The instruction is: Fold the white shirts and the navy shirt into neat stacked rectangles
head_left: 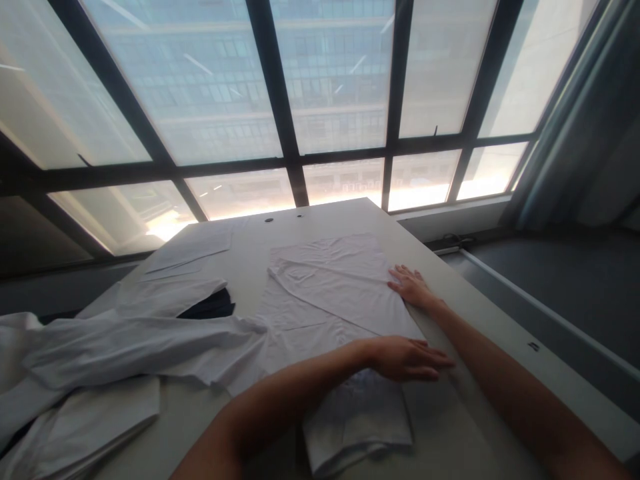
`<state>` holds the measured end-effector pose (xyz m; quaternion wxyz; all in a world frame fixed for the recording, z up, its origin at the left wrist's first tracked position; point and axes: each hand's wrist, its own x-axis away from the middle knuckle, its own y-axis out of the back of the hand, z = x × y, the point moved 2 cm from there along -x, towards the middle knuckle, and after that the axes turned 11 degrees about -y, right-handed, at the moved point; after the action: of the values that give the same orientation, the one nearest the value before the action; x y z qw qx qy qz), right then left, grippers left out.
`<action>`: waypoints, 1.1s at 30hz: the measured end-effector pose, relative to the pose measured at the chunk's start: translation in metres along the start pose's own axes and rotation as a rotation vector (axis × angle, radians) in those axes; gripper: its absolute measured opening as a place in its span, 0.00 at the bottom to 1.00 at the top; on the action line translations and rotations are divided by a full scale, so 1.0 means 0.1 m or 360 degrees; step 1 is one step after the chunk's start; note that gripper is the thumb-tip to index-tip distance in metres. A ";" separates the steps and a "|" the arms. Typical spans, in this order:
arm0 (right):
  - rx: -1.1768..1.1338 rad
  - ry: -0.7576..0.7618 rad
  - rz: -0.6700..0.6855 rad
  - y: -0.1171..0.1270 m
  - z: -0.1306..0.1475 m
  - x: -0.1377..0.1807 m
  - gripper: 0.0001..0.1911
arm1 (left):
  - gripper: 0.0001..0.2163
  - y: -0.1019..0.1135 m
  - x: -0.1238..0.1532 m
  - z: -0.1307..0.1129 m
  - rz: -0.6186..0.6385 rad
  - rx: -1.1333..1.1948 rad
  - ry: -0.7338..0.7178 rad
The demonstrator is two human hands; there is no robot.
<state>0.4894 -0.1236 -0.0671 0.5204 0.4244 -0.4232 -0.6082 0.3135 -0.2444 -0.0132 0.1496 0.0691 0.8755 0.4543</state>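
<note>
A white shirt [330, 280] lies spread over the table, one side folded across its body. One long sleeve [150, 350] stretches out to the left. My right hand [413, 287] rests on the shirt's right edge, fingers spread and holding nothing. Nearer to me, my left hand [410, 360] reaches across the lower part of the shirt, its fingers stretched out to the right and slightly blurred. Whether its palm touches the cloth is hidden. The shirt's near end [360, 433] shows below my left forearm.
Folded white cloth [100, 413] lies at the near left, and more white fabric [200, 247] at the far left. A dark piece of cloth [210, 305] shows between them. The white table [320, 217] reaches toward the windows; a curtain [565, 147] hangs at the right.
</note>
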 end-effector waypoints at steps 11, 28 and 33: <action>-0.0098 -0.0037 -0.0125 0.01 0.00 0.03 0.23 | 0.37 -0.06 0.17 0.23 -0.0008 -0.0637 0.0434; -0.0185 0.0746 -0.0009 0.00 0.81 0.42 0.30 | 0.20 -0.14 0.06 0.21 -0.0250 0.0586 -0.0096; 0.0003 0.0533 0.0097 -0.12 0.71 0.37 0.32 | 0.19 -0.02 0.07 0.17 -0.0307 0.0732 -0.0007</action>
<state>0.4140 -0.1541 -0.0617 0.6015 0.5073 -0.3436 -0.5126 0.3124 -0.2307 -0.0260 0.1745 0.0185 0.9580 0.2266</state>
